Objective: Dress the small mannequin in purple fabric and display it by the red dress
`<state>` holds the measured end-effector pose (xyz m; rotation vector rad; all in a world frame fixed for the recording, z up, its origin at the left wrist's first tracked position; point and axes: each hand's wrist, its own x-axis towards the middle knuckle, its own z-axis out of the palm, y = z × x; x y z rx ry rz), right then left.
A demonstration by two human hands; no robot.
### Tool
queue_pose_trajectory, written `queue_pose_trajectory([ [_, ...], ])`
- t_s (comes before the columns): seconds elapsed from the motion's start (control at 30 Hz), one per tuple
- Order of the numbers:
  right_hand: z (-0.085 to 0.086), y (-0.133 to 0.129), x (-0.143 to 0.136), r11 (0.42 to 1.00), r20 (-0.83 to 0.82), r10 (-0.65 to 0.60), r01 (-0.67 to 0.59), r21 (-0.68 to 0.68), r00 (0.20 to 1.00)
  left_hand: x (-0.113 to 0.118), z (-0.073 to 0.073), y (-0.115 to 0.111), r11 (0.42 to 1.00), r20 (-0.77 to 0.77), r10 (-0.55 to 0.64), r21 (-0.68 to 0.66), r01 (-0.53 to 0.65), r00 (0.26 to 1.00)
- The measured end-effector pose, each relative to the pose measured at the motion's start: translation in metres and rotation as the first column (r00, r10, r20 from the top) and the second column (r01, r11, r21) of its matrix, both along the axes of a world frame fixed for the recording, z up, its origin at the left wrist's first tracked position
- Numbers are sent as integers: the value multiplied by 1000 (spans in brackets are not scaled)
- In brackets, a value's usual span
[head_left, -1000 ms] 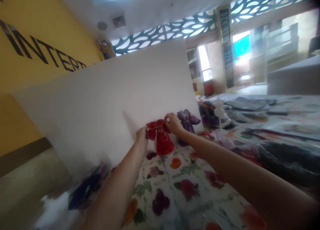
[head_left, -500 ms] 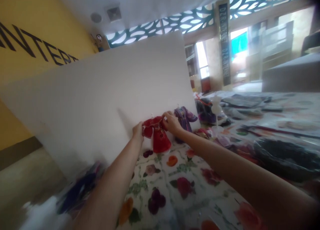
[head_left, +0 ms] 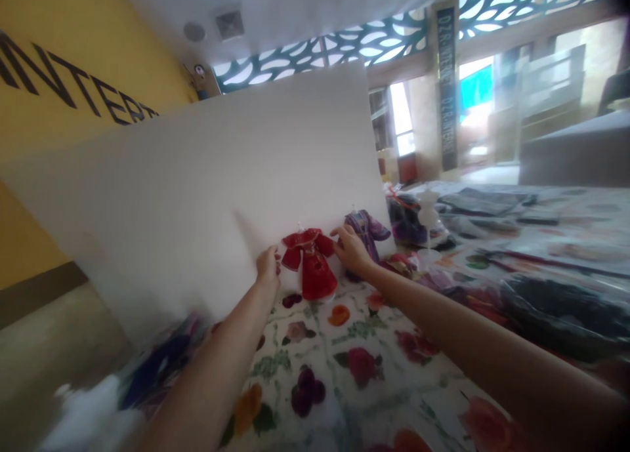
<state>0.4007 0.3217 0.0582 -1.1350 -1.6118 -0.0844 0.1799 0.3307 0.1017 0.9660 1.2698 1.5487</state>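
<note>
A small red doll-size dress [head_left: 317,268] with wide sleeves and light trim stands upright on a small stand, whose white top shows at the neck. My left hand [head_left: 268,266] is just left of its left sleeve, a small gap away, fingers loosely bent and apart with nothing in them. Beside the other sleeve is my right hand [head_left: 353,250], thumb and fingers parted; whether a fingertip still touches the red cloth I cannot tell. Behind that hand stands a small purple patterned robe [head_left: 377,230], partly hidden by it.
A white board [head_left: 197,196] rises behind the dresses. The table has a flowered cloth [head_left: 339,353]. Right of it lie a black bundle in clear plastic [head_left: 561,314], several other wrapped pieces and a bare white stand [head_left: 428,219]. Dark blue cloth [head_left: 157,370] is at left.
Both hands have let go of the red dress and drawn outward, the left hand to the left, the right hand slightly right. The dress stays standing with its sleeves spread.
</note>
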Motion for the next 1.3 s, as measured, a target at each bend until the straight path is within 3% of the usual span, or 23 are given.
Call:
queue_pose_trajectory([
  [0.23,-15,-44,12,999,53,25,-24,-26,998,-14,-17,-50,998,36,-12,55,10,999],
  [0.47,-36,-124,26,996,122,53,-43,-82,991,-32,-37,-144,971,77,-238,26,237,968],
  [0.6,-55,-169,43,992,145,72,-55,-115,987,-52,-48,-199,931,72,-361,-22,364,930],
  [0.73,-67,-202,59,985,76,45,-32,-169,996,-78,-61,-237,903,20,-424,-68,425,905],
  [0.87,-76,-224,66,981,23,-24,28,-191,999,-102,-75,-253,920,-42,-391,-53,389,920],
  [1.1,-92,-244,63,990,-47,-86,80,-119,995,-139,-109,-262,983,-31,-169,60,171,985],
  [1.2,-94,-245,65,992,-42,-77,72,-105,996,-153,-116,-265,988,-71,-101,111,108,992],
  [1.3,-93,-247,67,988,-13,-93,91,-126,996,-160,-117,-268,988,-211,-51,134,80,976],
])
